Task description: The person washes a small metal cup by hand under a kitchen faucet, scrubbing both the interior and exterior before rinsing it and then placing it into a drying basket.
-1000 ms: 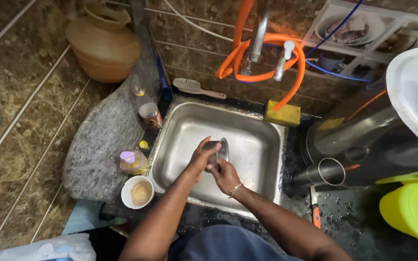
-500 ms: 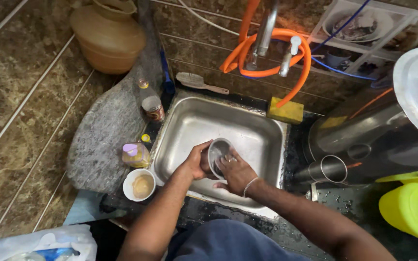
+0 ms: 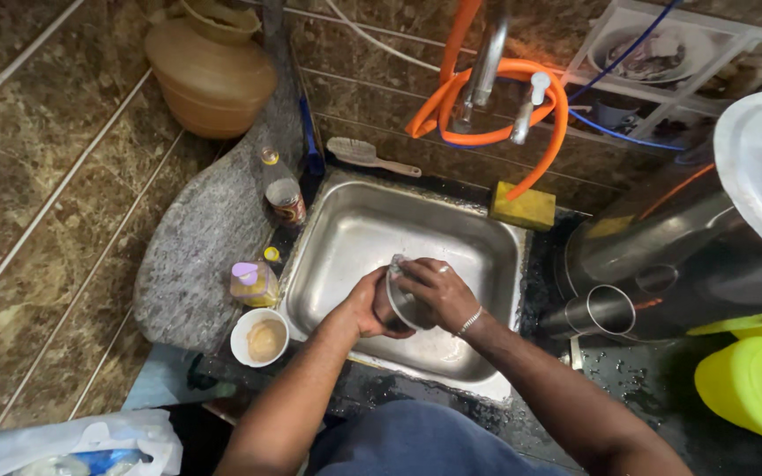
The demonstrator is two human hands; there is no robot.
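while over one sink (image 3: 346, 238), two hands — left hand (image 3: 365, 306), right hand (image 3: 434, 291) — one steel cup (image 3: 405, 304)

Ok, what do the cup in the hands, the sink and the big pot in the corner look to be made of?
The cup, gripped by the left hand and right hand, looks like steel: grey, with a dull sheen. The sink looks like brushed stainless steel, with soft streaky reflections. The pot seems to be unglazed clay: matt, tan, no highlights, though painted ceramic cannot be ruled out.
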